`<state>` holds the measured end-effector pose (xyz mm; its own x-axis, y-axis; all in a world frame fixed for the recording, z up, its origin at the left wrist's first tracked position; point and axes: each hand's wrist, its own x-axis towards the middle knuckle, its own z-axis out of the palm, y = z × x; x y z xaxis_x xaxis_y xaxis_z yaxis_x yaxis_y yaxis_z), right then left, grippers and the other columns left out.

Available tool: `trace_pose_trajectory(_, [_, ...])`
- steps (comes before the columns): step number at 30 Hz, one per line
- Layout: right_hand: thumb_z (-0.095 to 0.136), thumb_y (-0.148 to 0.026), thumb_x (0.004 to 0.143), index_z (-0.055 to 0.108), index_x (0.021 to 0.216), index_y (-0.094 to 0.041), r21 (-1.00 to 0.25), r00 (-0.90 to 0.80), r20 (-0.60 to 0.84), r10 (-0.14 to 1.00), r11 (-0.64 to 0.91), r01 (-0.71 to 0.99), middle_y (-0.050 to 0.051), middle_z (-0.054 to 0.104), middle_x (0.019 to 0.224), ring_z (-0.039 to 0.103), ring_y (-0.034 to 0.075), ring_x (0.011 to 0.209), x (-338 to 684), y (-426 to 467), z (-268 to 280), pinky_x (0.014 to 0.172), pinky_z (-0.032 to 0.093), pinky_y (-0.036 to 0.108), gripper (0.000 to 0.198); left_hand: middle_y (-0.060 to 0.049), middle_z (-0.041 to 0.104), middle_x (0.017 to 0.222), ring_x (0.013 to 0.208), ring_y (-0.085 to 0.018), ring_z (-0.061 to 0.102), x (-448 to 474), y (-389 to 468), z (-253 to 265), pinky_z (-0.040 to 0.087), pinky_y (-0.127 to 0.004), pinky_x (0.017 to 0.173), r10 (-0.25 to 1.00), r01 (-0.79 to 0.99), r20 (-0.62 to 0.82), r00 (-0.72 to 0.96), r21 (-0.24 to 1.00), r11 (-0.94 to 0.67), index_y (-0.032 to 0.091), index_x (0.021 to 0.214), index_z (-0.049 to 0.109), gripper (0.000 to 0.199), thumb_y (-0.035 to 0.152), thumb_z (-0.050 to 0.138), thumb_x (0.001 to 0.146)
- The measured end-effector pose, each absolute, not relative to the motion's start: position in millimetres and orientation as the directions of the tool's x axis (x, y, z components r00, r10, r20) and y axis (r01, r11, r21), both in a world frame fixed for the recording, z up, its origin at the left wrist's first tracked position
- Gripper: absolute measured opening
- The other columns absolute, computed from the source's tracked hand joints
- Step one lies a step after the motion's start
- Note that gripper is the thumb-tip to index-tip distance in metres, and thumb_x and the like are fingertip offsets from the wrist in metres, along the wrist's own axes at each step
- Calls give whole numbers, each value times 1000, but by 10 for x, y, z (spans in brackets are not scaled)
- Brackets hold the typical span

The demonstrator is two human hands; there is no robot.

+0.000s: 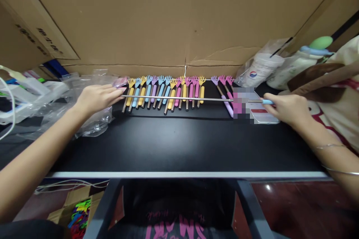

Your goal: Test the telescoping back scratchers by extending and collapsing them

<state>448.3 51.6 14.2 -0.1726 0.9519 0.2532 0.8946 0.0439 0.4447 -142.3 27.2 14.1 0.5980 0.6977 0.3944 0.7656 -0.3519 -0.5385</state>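
While stretching a thin metal rod (174, 99) nearly level from side to side, in the head view, spans much of the black worktop (174, 145) with both arms spread. Closes the right grip (291, 110) round the light blue part at the rod's right end, just beside a phone (266, 116). Brings the left grip (98, 99), back of the hand up and fingers nearly straight, to the rod's left end; cannot tell whether pinching it, with that tip hidden. Crosses, in view, the handles of a close row of scratchers (171, 104) with small claw heads in yellow, blue, purple and pink, pointing toward the cardboard wall (174, 18). Right of that row, shows a separate trio (229, 108) in purple and pink, next to a pixelated patch. Shows clear plastic bags (95, 123) around the left hand and forearm, with a white device (30, 93) farther left. Shows, toward the far right, a cup (260, 69) with a dark straw in a clear bag, beside a pale bottle (303, 67). Shows, below the worktop's near edge, an open carton (95, 199) of brightly coloured pieces
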Motion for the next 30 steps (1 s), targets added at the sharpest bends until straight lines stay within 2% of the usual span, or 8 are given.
trace_pose_trajectory(2, [36,-41,88,65,90,-19,440,-222,217,951,107,892,12,69,78,51,16,62,4278,488,163,54,18,26,37,0,68,80,72,-13,55,-1239,303,152,29,-23,56,698,760,380,607,-535,-370,20,81,61,44,44,29,100])
trace_pose_trajectory(4, [35,-42,89,65,89,-19,430,-249,219,943,136,893,11,68,76,50,16,61,4085,449,180,54,17,26,38,-1,67,75,69,-14,57,-1040,304,167,28,-25,54,693,747,365,622,-542,-384,19,76,59,45,42,30,100])
trace_pose_trajectory(6, [36,-41,88,65,88,-19,419,-280,243,929,160,894,10,67,73,50,17,60,3927,406,185,53,16,26,37,-3,64,68,65,-15,57,-847,273,178,26,-27,51,673,747,384,632,-532,-398,19,71,58,45,39,29,100])
trace_pose_trajectory(12, [38,-39,87,66,91,-20,387,-395,312,864,265,883,7,68,73,48,15,53,3575,297,125,52,12,27,34,-3,63,66,64,-17,60,-336,103,166,22,-27,48,642,753,410,648,-470,-461,19,74,57,37,34,34,99])
trace_pose_trajectory(18, [38,-36,89,62,83,-21,382,-462,273,843,346,857,5,65,65,53,16,55,3211,160,107,52,11,27,29,-3,62,64,60,-16,59,52,6,102,19,-26,47,631,751,409,659,-405,-522,17,75,57,34,36,40,98])
trace_pose_trajectory(24, [39,-34,91,60,88,-21,325,-515,140,846,453,831,5,68,70,58,17,58,2775,0,102,51,12,28,25,-2,63,66,57,-14,58,372,-130,63,17,-26,46,664,743,335,669,-339,-577,17,80,58,30,37,44,97])
trace_pose_trajectory(30, [41,-33,92,60,89,-21,319,-512,154,845,448,835,4,69,71,59,16,58,2667,-29,96,52,11,28,22,-3,63,66,60,-16,60,456,-147,40,19,-26,46,699,768,319,640,-297,-568,17,80,59,29,38,46,96])
